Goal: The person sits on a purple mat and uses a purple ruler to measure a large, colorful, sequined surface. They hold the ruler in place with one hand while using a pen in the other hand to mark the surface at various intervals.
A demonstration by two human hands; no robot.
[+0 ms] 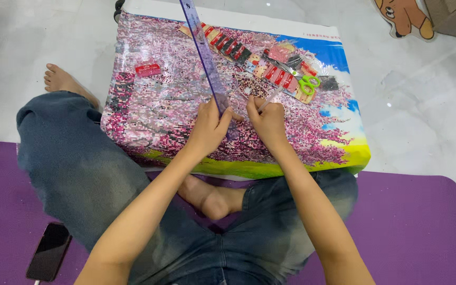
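From the head camera, looking down: a person sits cross-legged on a purple mat (412, 232) with a diamond-painting canvas (164, 105) spread over a low support in front of the knees. What lies under it cannot be made out.

The left hand (209, 126) has its fingers clamped on the near end of a long translucent purple ruler (204, 50). The ruler runs away from the body across the pink blossom area and past the far edge of the canvas. Held flat like this, it seems to serve as a straight guide along a row of beads.

The right hand (267, 120) sits just beside the left, fingers closed on a thin pale applicator pen (271, 98) whose upper end slants up and to the right. The tip is hidden by the hand, so contact with the canvas cannot be told.

Supplies are kept along the far side, within arm's reach but clear of the working spot: a row of red and dark bead packets (228, 45), green-handled scissors (306, 82) and a small red tray (148, 69) off to the left.

The canvas's near edge hangs just above the crossed feet, and its right edge ends at a blue and yellow border. Bare tiled floor (423, 126) lies open on the right and far sides. A dark phone (49, 251) rests on the mat by the left knee, well apart from the hands.
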